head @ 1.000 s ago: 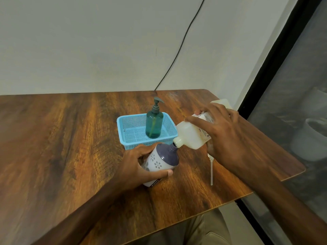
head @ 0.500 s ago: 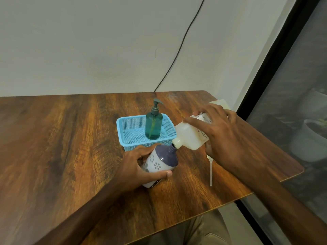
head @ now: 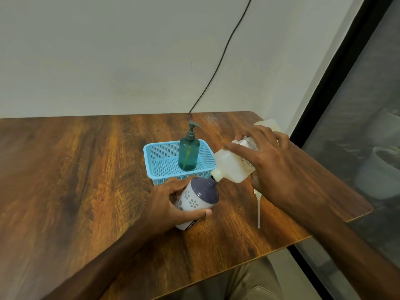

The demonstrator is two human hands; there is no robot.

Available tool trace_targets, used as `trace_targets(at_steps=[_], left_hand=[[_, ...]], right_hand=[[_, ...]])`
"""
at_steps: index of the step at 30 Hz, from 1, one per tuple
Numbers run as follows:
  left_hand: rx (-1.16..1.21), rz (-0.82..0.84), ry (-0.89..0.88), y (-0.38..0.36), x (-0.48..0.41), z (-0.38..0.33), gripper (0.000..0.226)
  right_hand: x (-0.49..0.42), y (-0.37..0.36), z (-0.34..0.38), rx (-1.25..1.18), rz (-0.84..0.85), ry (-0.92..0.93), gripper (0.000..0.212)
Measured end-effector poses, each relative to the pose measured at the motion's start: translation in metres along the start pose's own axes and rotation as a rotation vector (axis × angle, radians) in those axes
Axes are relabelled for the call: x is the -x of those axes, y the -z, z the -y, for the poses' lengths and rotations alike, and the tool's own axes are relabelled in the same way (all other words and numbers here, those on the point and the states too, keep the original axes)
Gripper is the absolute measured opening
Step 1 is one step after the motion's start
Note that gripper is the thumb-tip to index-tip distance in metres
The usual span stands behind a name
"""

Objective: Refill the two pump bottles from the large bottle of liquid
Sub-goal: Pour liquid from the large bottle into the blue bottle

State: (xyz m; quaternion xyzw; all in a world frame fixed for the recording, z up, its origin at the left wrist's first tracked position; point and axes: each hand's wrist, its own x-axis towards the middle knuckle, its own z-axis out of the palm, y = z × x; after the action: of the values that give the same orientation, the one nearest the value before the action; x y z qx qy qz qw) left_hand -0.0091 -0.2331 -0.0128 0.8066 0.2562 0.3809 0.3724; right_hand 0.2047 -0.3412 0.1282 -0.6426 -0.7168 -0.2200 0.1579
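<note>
My left hand [head: 166, 206] grips a white pump bottle with a purple top and flower pattern [head: 198, 201], tilted on the table with its pump removed. My right hand [head: 270, 167] holds the large cream-coloured bottle [head: 231, 165] tipped down, its mouth touching the white bottle's open neck. The white pump with its long tube [head: 258, 208] lies on the table under my right wrist. A teal pump bottle [head: 188, 154], pump fitted, stands upright in the blue basket [head: 155, 167].
The wooden table [head: 75, 180] ends just right of my right arm, beside a dark window frame [head: 337, 68]. A black cable [head: 218, 66] runs down the wall behind the basket. My knee shows below the front edge.
The view has shifted slightly. The large bottle stays tipped at the white bottle's neck and both hands keep their grips.
</note>
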Motion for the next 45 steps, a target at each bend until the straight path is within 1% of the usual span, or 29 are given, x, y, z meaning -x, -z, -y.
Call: trace_targets(at_steps=[8, 18, 24, 28, 33, 40, 45], left_hand=[[0.004, -0.012, -0.009, -0.003, -0.001, 0.002, 0.061], [0.024, -0.015, 0.007, -0.007, -0.001, 0.01, 0.067], [0.056, -0.016, 0.025, -0.007, -0.001, 0.009, 0.069], [0.061, -0.025, 0.016, -0.006, 0.0, 0.007, 0.064], [0.068, -0.042, 0.035, -0.008, -0.002, 0.005, 0.062], [0.13, -0.047, 0.038, -0.014, -0.003, 0.01, 0.072], [0.153, -0.069, 0.024, -0.018, -0.004, 0.012, 0.074]], right_hand=[[-0.004, 0.002, 0.0, 0.048, 0.038, 0.009, 0.083], [-0.013, 0.016, 0.01, 0.161, 0.158, -0.004, 0.078], [-0.017, 0.024, 0.017, 0.203, 0.189, 0.031, 0.073], [-0.021, 0.027, 0.02, 0.215, 0.216, 0.054, 0.071], [-0.023, 0.031, 0.026, 0.185, 0.222, 0.029, 0.074], [-0.028, 0.033, 0.029, 0.232, 0.214, 0.071, 0.08], [-0.031, 0.03, 0.03, 0.309, 0.23, 0.121, 0.083]])
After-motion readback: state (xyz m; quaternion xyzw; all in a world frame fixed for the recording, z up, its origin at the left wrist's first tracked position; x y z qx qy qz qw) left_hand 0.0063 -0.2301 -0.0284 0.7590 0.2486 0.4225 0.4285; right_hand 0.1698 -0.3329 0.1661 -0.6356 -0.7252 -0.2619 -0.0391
